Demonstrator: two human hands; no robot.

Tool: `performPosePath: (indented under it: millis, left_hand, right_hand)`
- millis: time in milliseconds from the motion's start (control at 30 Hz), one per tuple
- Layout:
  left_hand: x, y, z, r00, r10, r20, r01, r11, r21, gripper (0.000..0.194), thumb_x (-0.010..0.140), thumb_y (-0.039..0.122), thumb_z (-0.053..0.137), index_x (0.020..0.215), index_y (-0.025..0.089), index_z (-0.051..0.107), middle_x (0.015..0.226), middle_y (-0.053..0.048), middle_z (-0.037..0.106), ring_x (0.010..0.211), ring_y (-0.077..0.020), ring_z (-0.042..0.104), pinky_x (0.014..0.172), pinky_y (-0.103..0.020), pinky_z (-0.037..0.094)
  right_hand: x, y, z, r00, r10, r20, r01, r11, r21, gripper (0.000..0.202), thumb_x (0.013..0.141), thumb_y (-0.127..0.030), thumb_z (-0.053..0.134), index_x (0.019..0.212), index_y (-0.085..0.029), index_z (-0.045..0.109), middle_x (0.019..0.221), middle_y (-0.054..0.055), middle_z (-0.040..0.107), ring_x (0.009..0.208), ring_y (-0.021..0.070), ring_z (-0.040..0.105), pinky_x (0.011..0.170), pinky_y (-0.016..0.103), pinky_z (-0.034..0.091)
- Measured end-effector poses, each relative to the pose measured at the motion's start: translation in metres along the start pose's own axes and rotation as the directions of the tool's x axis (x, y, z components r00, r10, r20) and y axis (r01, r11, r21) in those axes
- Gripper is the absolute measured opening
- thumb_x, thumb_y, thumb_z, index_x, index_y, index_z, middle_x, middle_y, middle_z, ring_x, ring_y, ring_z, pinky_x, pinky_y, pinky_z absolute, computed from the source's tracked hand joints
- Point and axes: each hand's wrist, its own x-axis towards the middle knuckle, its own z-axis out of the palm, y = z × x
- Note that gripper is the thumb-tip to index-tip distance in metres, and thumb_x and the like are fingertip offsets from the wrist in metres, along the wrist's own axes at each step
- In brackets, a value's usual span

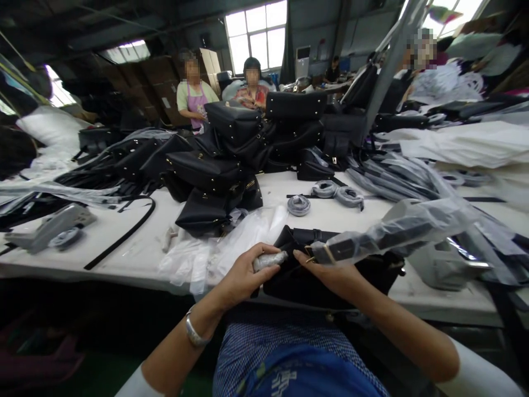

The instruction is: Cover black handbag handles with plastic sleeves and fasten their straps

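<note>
A black bag (289,278) lies at the table's front edge, right in front of me. My left hand (258,267) is closed around a small whitish wrapped tool (270,261) whose tip points right, over the bag's left part. My right hand (320,267) has its fingers at a gold buckle (309,252) on the bag, where a black strap in clear plastic wrap (372,240) begins. The strap runs up and right across the bag. Clear plastic sheets (252,237) are spread beyond my left hand.
Piled black bags (206,171) stand behind the plastic. Wrapped strap coils (298,205) lie on the white table (264,190). Grey tape dispensers stand at left (53,226) and right (440,267). Several people are across the table. More wrapped straps (397,176) lie at right.
</note>
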Motion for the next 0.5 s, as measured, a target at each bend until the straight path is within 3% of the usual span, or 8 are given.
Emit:
performPosePath:
  millis: [167,300,500]
  left_hand:
    - [0.001,-0.005,0.003,0.999,-0.041,0.0,0.041,0.997,-0.065,0.031,0.085,0.027,0.067,0.114,0.018,0.062,0.114,-0.005,0.066,0.108,-0.0221,0.06,0.091,-0.03,0.047]
    - [0.004,0.003,0.002,0.998,-0.067,-0.018,0.066,0.998,-0.007,0.028,0.086,0.029,0.067,0.113,0.02,0.064,0.108,-0.004,0.068,0.101,-0.0212,0.063,0.086,-0.029,0.048]
    - [0.001,0.026,0.004,0.988,0.132,-0.083,-0.1,0.944,0.315,0.023,0.085,0.021,0.067,0.109,0.022,0.067,0.109,-0.002,0.069,0.104,-0.0202,0.063,0.093,-0.031,0.046]
  right_hand:
    - [0.004,-0.017,-0.002,0.998,0.058,-0.002,-0.057,0.991,0.12,0.019,0.087,-0.037,0.059,0.088,-0.022,0.071,0.08,0.007,0.073,0.072,0.0226,0.069,0.069,0.034,0.057]
    - [0.007,-0.028,-0.005,0.994,0.105,-0.017,-0.097,0.959,0.268,0.011,0.084,-0.031,0.062,0.082,-0.022,0.068,0.083,0.006,0.073,0.074,0.022,0.069,0.069,0.033,0.058]
    - [0.008,-0.028,-0.006,0.997,0.072,-0.016,-0.065,0.964,0.257,0.016,0.088,-0.031,0.058,0.079,-0.022,0.068,0.074,0.005,0.069,0.067,0.0202,0.066,0.065,0.031,0.056]
